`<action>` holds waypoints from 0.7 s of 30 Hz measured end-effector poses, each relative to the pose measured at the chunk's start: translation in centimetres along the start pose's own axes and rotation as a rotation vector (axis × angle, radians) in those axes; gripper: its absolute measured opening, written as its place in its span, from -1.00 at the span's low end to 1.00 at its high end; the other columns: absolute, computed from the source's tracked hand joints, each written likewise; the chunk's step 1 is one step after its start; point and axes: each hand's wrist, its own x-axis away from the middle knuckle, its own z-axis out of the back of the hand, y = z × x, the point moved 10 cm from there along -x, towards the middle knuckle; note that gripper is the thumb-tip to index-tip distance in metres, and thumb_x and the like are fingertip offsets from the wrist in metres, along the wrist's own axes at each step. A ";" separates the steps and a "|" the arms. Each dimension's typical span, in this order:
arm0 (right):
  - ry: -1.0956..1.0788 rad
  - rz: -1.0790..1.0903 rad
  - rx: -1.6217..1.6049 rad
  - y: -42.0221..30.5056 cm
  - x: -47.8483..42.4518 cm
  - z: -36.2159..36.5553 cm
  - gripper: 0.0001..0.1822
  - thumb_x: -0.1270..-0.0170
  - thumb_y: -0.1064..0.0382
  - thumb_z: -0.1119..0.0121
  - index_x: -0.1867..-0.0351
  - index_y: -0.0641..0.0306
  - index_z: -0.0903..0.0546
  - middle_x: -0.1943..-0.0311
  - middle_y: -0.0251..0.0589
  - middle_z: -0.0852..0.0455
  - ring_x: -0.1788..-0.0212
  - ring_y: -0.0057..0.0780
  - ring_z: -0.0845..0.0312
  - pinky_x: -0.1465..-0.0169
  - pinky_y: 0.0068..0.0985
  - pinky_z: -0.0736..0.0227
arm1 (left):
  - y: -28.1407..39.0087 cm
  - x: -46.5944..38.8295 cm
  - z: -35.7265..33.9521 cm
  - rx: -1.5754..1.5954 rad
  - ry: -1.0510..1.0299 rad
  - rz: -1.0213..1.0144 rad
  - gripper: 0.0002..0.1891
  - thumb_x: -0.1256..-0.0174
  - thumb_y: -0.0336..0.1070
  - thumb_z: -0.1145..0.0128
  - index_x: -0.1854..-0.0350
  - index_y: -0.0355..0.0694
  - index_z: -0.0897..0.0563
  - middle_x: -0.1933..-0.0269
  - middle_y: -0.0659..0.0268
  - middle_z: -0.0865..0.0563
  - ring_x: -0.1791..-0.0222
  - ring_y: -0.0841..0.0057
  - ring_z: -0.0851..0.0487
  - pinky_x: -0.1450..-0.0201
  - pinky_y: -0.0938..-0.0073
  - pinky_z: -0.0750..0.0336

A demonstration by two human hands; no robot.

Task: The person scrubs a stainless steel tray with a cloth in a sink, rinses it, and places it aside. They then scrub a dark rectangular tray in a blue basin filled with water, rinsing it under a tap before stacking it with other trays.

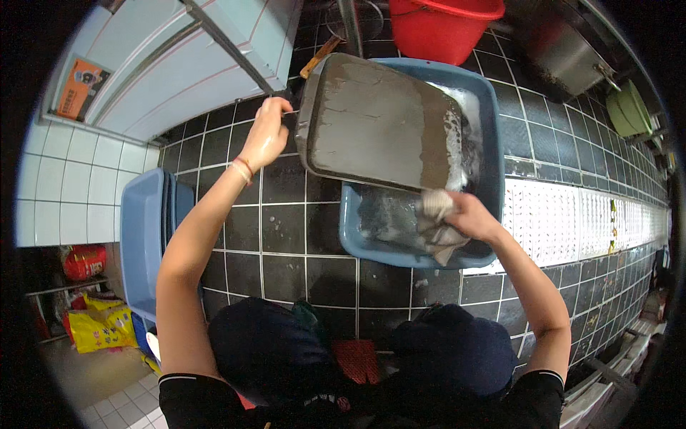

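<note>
A grey-brown rectangular plastic bin (pixel 375 123) rests tilted across a blue plastic tub (pixel 351 230), its broad wet face turned up. Its right end dips into the soapy water (pixel 388 217), where white suds (pixel 465 104) float. My right hand (pixel 471 214) grips a crumpled pale cloth (pixel 442 228) beside the bin's near right corner, over the tub; the cloth is partly blurred. Just off the bin's left end is my left hand (pixel 270 131), wet and empty, with fingers loosely bent and the thumb apart from them.
A red bucket (pixel 445 27) stands behind the tub. Several nested blue tubs (pixel 142 241) lean at the left, near a yellow bag (pixel 102 327). A wooden handle (pixel 320 58) and metal post (pixel 349 27) are close behind the bin. Dark tiles (pixel 284 230) cover the floor.
</note>
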 end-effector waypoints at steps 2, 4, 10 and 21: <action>0.140 0.117 0.018 -6.6 -1.4 1.4 -0.54 -0.02 0.36 -0.18 -0.05 0.30 -0.58 0.01 0.01 -0.65 -0.06 -0.14 -0.59 -0.18 -0.34 -0.44 | -5.5 0.6 -3.5 0.702 -0.013 0.636 -0.67 -0.37 -0.17 -0.03 0.00 -0.33 -0.43 0.01 0.09 -0.55 0.02 0.25 -0.54 -0.17 0.29 -0.37; 0.288 0.292 0.135 -10.3 -3.1 1.8 -0.51 0.00 0.32 -0.19 -0.06 0.32 -0.55 -0.10 0.12 -0.54 -0.13 0.02 -0.49 -0.21 -0.28 -0.41 | -3.5 -0.8 -6.4 0.906 -0.042 0.816 -0.43 -0.47 0.14 0.14 -0.13 -0.37 -0.45 -0.09 0.06 -0.57 -0.09 0.26 -0.52 -0.25 0.30 -0.32; 0.495 0.647 0.523 -16.2 -11.8 -5.9 -0.40 -0.22 -0.10 -0.14 -0.25 0.08 -0.46 -0.30 0.14 -0.34 -0.38 0.04 -0.21 -0.40 0.00 -0.11 | -3.6 -0.3 -10.4 1.197 0.112 0.953 -0.11 -0.37 0.44 0.26 -0.34 -0.39 -0.38 -0.29 0.08 -0.49 -0.25 0.32 -0.46 -0.29 0.39 -0.30; 0.972 0.084 0.356 -2.2 -20.8 10.7 -0.44 -0.35 -0.21 0.07 -0.21 0.06 -0.53 -0.24 0.10 -0.46 -0.25 0.04 -0.39 -0.30 -0.21 -0.31 | -2.3 -0.8 -8.4 0.817 0.138 0.755 -0.35 -0.13 -0.04 -0.41 -0.06 -0.50 -0.50 0.03 0.07 -0.70 0.06 0.45 -0.65 0.01 0.48 -0.51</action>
